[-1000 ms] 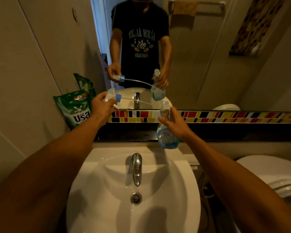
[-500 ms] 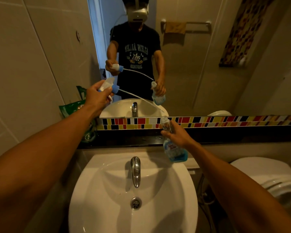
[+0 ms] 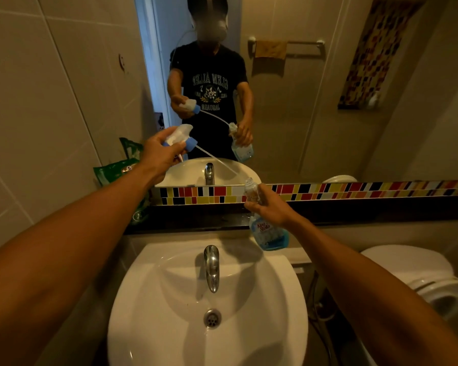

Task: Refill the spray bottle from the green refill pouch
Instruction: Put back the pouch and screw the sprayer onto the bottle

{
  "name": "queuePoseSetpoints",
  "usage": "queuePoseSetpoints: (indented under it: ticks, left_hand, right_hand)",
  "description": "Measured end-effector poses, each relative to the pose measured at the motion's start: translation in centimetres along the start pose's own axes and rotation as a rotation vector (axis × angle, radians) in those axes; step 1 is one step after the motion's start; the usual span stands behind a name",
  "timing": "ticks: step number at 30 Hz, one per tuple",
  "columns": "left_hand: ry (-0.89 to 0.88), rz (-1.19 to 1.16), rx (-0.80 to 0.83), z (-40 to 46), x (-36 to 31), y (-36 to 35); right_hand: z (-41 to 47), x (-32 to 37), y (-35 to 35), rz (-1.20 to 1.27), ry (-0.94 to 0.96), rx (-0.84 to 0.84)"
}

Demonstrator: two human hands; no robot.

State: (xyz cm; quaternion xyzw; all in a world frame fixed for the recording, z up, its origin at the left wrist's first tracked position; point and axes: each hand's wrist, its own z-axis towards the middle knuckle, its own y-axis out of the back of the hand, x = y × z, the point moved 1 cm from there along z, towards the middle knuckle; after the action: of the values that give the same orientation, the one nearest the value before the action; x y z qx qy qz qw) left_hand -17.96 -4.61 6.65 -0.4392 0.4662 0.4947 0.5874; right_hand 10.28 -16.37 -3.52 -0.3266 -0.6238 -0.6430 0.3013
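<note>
While the left hand point(image 3: 160, 154) grips the white-and-blue spray head point(image 3: 179, 137) with its tube clear, the right hand point(image 3: 271, 207) clasps the uncapped clear spray bottle point(image 3: 266, 235), blue liquid low, over the sink point(image 3: 169, 313)'s far right, green refill pouch point(image 3: 114, 171) far left.

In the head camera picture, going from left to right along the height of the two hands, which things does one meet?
green refill pouch → left hand → spray head → dip tube → spray bottle → right hand
</note>
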Motion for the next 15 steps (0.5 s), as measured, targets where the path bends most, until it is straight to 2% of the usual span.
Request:
queuePoseSetpoints:
  ticks: [15]
  left_hand:
    - [-0.032,0.101,0.244,-2.5,1.3,-5.6]
  right_hand:
    - [1.0,4.1,-1.8,0.068,0.106,0.046]
